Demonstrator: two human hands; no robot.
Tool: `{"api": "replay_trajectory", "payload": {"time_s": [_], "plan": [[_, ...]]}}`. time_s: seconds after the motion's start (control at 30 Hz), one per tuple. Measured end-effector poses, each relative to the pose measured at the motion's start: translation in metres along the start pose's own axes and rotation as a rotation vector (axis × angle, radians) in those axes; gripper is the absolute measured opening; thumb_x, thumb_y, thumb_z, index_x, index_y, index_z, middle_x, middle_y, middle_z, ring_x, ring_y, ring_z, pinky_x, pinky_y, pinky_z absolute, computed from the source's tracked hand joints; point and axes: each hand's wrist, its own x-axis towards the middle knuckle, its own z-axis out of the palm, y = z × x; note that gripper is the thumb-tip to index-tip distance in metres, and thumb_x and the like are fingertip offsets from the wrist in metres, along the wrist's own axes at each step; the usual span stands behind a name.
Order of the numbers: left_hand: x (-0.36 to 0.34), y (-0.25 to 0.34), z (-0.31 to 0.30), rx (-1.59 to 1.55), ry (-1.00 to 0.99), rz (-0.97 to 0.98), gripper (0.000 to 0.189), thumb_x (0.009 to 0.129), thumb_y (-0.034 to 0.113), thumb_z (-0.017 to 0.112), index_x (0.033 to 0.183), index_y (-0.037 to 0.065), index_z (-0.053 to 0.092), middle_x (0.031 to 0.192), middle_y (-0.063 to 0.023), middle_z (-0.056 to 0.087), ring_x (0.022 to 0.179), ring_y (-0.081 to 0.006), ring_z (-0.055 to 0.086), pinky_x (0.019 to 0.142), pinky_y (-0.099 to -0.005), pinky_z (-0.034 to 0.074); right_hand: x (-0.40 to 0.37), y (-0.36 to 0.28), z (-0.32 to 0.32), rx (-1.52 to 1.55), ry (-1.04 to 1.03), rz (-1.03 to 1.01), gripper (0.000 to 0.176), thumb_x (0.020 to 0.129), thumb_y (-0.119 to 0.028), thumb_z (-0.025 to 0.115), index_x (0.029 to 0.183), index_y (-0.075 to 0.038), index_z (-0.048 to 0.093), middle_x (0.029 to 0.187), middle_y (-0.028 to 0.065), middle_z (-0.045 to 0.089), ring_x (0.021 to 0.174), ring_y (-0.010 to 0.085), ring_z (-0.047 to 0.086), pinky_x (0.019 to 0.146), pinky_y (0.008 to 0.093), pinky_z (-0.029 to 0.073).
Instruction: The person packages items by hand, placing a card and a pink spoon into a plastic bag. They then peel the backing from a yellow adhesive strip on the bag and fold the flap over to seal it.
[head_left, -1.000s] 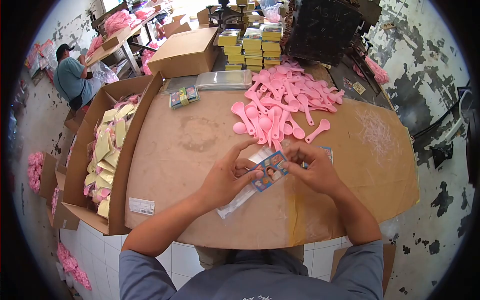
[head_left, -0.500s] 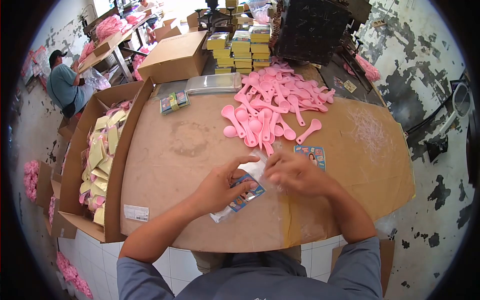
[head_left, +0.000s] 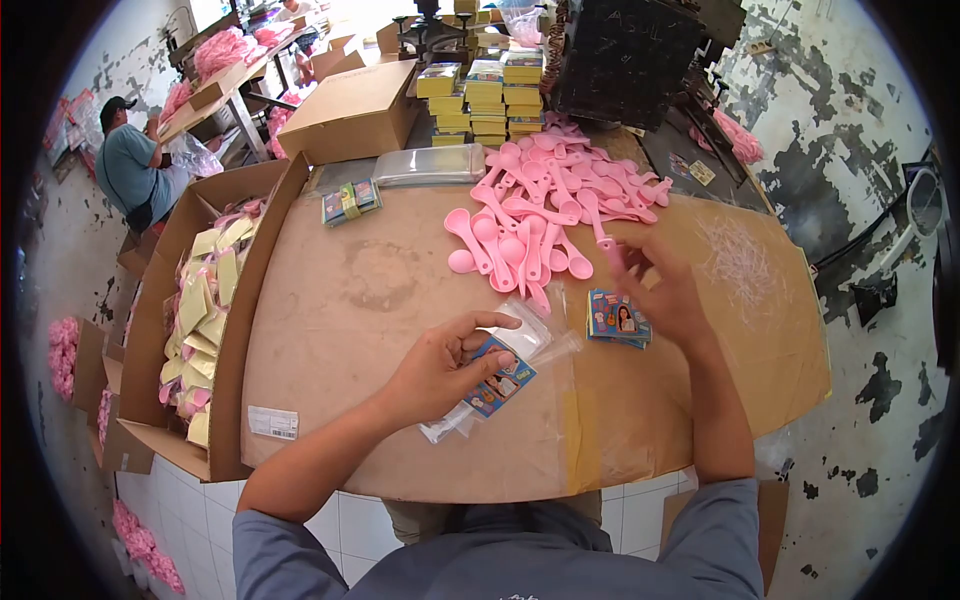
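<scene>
My left hand (head_left: 440, 368) holds a blue printed card (head_left: 499, 380) together with a clear plastic bag (head_left: 528, 338), thumb on top of the card. My right hand (head_left: 655, 290) is over the table, its fingertips closed on a pink spoon (head_left: 609, 252) near the right front of the spoon pile. Many more pink spoons (head_left: 540, 210) lie heaped beyond both hands. Just below my right hand rests a small stack of blue cards (head_left: 617, 316). More clear plastic lies under my left hand.
On the left stands an open carton (head_left: 227, 400) full of yellow-backed packets. At the back are a closed cardboard box (head_left: 345, 108), a clear plastic case (head_left: 428, 166), a banded card bundle (head_left: 351, 203) and card stacks (head_left: 485, 95). A person (head_left: 135, 170) sits at the far left.
My right hand has moved from the plastic bag up and right to a pink spoon. The card in my left hand shows more fully, and the card stack on the table is less covered.
</scene>
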Motion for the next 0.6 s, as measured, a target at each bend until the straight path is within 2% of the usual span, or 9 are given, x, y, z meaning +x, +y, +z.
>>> {"api": "replay_trajectory", "payload": {"time_s": [0.1, 0.13, 0.33, 0.43, 0.53, 0.6], "plan": [[0.001, -0.003, 0.002, 0.02, -0.005, 0.022, 0.042, 0.104, 0.006, 0.063, 0.144, 0.001, 0.051, 0.109, -0.0108, 0.075, 0.097, -0.0109, 0.069, 0.083, -0.0268, 0.058, -0.018, -0.025, 0.036, 0.631, -0.059, 0.049, 0.05, 0.095, -0.003, 0.072, 0.141, -0.008, 0.056, 0.11, 0.0049, 0.056, 0.086, 0.01, 0.067, 0.065, 0.0263, 0.054], [0.002, -0.005, 0.003, 0.032, -0.008, 0.018, 0.043, 0.103, 0.006, 0.064, 0.144, 0.0, 0.051, 0.109, -0.0109, 0.075, 0.097, -0.0108, 0.07, 0.083, -0.0267, 0.058, -0.02, -0.04, 0.04, 0.704, -0.076, 0.144, 0.062, 0.093, 0.001, 0.073, 0.148, -0.005, 0.045, 0.117, 0.0071, 0.052, 0.086, 0.0124, 0.068, 0.067, 0.0254, 0.058], [0.001, -0.007, 0.001, 0.188, -0.018, -0.043, 0.04, 0.103, 0.008, 0.065, 0.141, -0.002, 0.055, 0.112, -0.012, 0.076, 0.099, -0.0091, 0.069, 0.082, -0.0263, 0.057, -0.021, -0.051, 0.05, 0.8, 0.196, 0.092, 0.055, 0.094, 0.002, 0.072, 0.143, -0.001, 0.046, 0.116, 0.0064, 0.05, 0.088, 0.013, 0.071, 0.067, 0.0236, 0.061], [0.002, -0.01, 0.003, 0.114, -0.035, -0.042, 0.036, 0.104, 0.008, 0.064, 0.138, -0.004, 0.058, 0.112, -0.0107, 0.076, 0.099, -0.0086, 0.069, 0.082, -0.0257, 0.057, -0.027, -0.049, 0.055, 0.725, 0.041, 0.121, 0.055, 0.095, 0.003, 0.072, 0.143, -0.001, 0.046, 0.116, 0.0067, 0.05, 0.091, 0.014, 0.072, 0.071, 0.0235, 0.062], [0.002, -0.013, 0.002, 0.128, -0.027, -0.011, 0.033, 0.105, 0.011, 0.064, 0.135, -0.003, 0.062, 0.108, -0.0074, 0.077, 0.096, -0.0074, 0.068, 0.08, -0.0264, 0.058, -0.033, -0.056, 0.07, 0.765, 0.093, 0.097, 0.053, 0.094, 0.004, 0.073, 0.141, -0.001, 0.048, 0.112, 0.0047, 0.05, 0.091, 0.0135, 0.073, 0.071, 0.0215, 0.061], [0.002, -0.012, 0.003, 0.137, -0.005, -0.03, 0.032, 0.105, 0.012, 0.064, 0.133, -0.002, 0.064, 0.105, -0.0058, 0.077, 0.093, -0.0063, 0.068, 0.079, -0.0264, 0.058, -0.037, -0.056, 0.074, 0.77, 0.113, 0.081, 0.051, 0.095, 0.001, 0.072, 0.14, -0.001, 0.049, 0.115, 0.0055, 0.052, 0.096, 0.0144, 0.072, 0.077, 0.0234, 0.061]]}}
